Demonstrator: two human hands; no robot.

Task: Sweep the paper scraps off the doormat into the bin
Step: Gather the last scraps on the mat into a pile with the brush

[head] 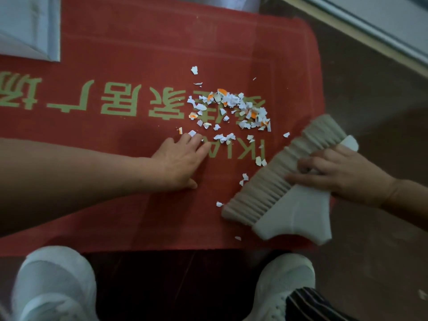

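Note:
A pile of white and orange paper scraps [234, 108] lies on the red doormat [115, 172], right of its middle, with loose scraps trailing toward the near edge. My left hand [180, 162] rests flat on the mat, fingers straight and touching the nearest scraps. My right hand [340, 173] grips the white back of a hand brush [280, 179] with beige bristles. The brush lies on the mat's right part, bristles facing the pile. No bin shows clearly.
A white box-like object [30, 26] stands on the mat's far left corner. Dark wooden floor [382, 93] surrounds the mat. My two white shoes [55, 286] sit at the mat's near edge. A pale door frame [382, 22] runs along the top right.

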